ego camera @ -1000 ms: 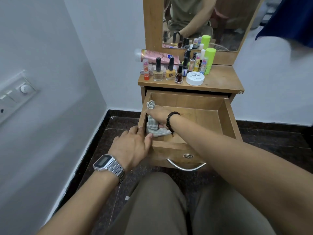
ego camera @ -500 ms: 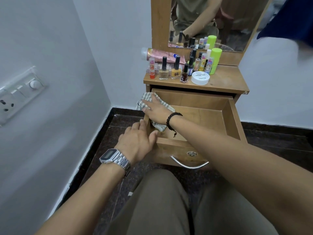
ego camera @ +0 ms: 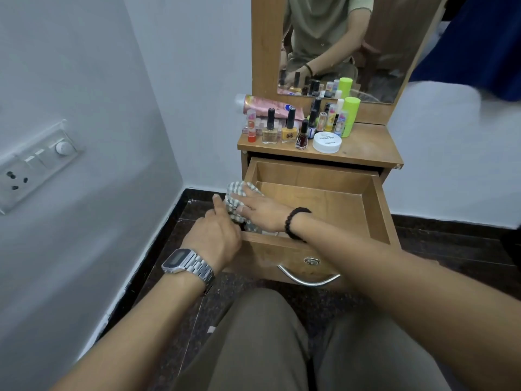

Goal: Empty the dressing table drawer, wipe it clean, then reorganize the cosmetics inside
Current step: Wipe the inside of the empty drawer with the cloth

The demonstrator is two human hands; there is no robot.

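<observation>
**A:** Wiping is where we are, we'd say. The drawer (ego camera: 324,198) is pulled well out and its floor shows bare wood, so the emptying looks done. The cosmetics (ego camera: 298,125) all stand on the dressing table top (ego camera: 366,150), clustered at its left and far side.

**B:** And our hands?

**A:** Our right hand (ego camera: 259,207) lies flat, fingers straight, pressing the striped cloth (ego camera: 235,193) over the drawer's left wall, near the front corner. Our left hand (ego camera: 217,235) sits at that same near-left corner, fingers loosely curled; we cannot tell whether it grips the wood or only steadies it.

**B:** What's left, then?

**A:** By our judgement, the rest of the wipe: the right wall, the far wall and most of the floor lie away from the cloth. After that, every bottle goes back in order. So we're roughly midway.

**B:** Room to move?

**A:** Inside, plenty; the floor is open from left to right. The tight spots are the four inner corners and the far edge tucked under the tabletop. The white jar (ego camera: 327,142) and the dark red polish bottle (ego camera: 302,136) stand close to the top's near edge, right above the drawer, so a raised arm could knock them in. To the left, the wall (ego camera: 84,80) closes in.
</observation>
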